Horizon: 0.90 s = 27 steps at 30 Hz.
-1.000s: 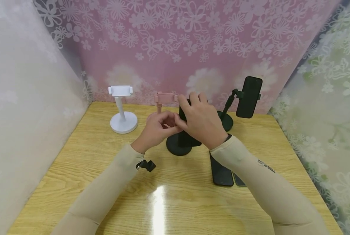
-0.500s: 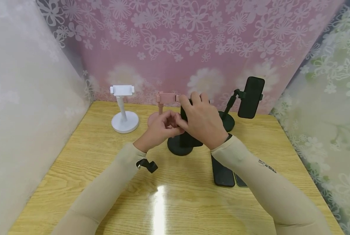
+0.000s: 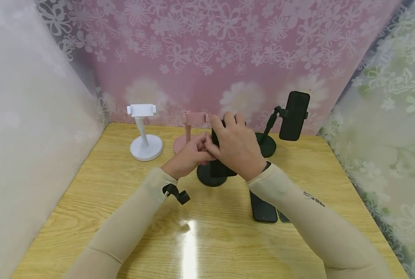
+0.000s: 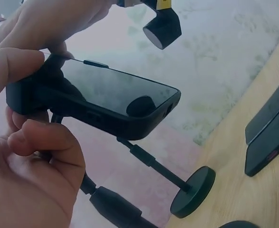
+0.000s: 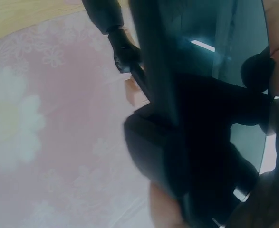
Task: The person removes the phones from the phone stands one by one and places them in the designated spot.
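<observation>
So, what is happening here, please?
A person is handling a black phone at a black stand: the right hand grips the phone, the left hand is curled at the stand's clamp. On the right, another phone sits in a dark stand. The white stand and pink stand hold none; two more phones lie on the table.

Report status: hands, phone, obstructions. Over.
Left hand holding clamp of black stand. Right hand gripping black phone; seating unclear. Pink stand just beyond left hand, nothing seen blocking.
</observation>
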Available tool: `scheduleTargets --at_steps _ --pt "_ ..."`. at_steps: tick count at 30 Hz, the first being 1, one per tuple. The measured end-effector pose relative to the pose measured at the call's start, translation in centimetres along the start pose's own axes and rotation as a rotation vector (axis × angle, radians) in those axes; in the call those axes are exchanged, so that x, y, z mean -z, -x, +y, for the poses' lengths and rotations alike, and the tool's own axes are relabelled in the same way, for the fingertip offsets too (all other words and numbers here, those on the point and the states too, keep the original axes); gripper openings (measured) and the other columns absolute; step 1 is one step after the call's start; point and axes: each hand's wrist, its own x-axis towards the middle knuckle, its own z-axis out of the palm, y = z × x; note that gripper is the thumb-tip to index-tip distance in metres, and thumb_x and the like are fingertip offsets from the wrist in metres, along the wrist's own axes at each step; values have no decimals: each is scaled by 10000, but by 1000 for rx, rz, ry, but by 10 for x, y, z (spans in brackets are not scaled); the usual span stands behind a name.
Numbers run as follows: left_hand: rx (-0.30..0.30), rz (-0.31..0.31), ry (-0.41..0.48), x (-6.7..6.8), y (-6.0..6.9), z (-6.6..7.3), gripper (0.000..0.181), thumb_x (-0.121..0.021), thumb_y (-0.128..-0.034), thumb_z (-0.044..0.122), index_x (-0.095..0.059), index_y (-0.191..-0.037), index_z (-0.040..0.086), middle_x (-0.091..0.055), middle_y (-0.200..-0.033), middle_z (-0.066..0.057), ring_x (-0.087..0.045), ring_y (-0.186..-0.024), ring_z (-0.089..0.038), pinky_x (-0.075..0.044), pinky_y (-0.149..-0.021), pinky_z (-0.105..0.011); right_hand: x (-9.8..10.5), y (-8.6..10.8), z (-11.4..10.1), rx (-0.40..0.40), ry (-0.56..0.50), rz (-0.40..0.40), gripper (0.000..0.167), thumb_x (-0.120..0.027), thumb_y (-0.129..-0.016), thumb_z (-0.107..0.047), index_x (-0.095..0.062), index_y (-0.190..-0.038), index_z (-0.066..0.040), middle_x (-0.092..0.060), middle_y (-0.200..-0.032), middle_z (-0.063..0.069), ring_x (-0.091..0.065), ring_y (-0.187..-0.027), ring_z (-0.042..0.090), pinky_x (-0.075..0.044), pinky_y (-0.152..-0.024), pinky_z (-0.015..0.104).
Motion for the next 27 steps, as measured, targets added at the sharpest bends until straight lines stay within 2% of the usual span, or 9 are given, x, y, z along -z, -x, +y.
scheduleTargets --at_steps 5,11,15,23,27 --pt "-10 -10 26 2 0 -2 188 -582 -962 17 -457 -1068 109 -443 -710 40 -228 -578 -159 -275 -616 -298 0 1 -4 -21 7 3 347 -616 -1015 -355 -532 -1148 -46 -483 -914 149 -404 -750 318 -346 -410 332" --pt "-11 -63 -46 9 1 1 178 -582 -975 21 -465 -1088 91 -336 -637 29 -207 -551 -161 -270 -606 -324 2 -1 -6 -35 -2 -7 324 -633 -1004 -350 -529 -1069 -50 -487 -906 151 -406 -751 326 -341 -409 336" --pt "8 -58 -70 13 3 6 170 -601 -968 -1 -474 -1052 75 -326 -612 26 -211 -530 -153 -277 -585 -316 2 -3 -8 -40 -22 -20 315 -620 -1008 -346 -528 -1070 -51 -483 -915 150 -395 -762 327 -342 -415 337" --pt "16 -62 -86 12 -1 11 153 -635 -954 -13 -510 -1006 60 -450 -652 11 -250 -511 -177 -326 -559 -293 3 -3 -2 -72 -65 -54 344 -629 -1002 -365 -531 -1123 -58 -478 -914 139 -389 -741 306 -351 -414 343" --pt "39 -75 -84 13 -4 12 150 -636 -948 -32 -530 -976 71 -497 -668 11 -286 -510 -172 -331 -552 -292 6 -3 3 -73 -85 -77 350 -632 -993 -362 -521 -1125 -58 -469 -908 133 -379 -716 291 -338 -423 344"
